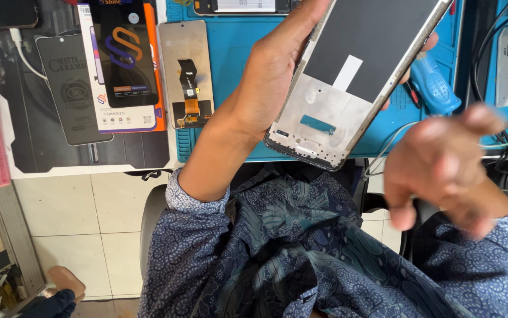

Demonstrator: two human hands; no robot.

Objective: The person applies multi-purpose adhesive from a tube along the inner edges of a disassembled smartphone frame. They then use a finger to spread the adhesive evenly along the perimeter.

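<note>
Left hand [271,70] gripping bare silver phone frame [348,82] at upper centre, blurred right hand [442,168] loose, empty; best kept steady, edge-held.

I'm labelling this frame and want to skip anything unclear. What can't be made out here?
Head view only:
- Right hand: motion-blurred, so its fingers and whether it holds anything can't be told.
- Phone frame: top cut off by the picture's edge; left hand covers one side.
- Blue tool: mostly hidden behind the frame.
- Cables: run off the right edge.
</note>
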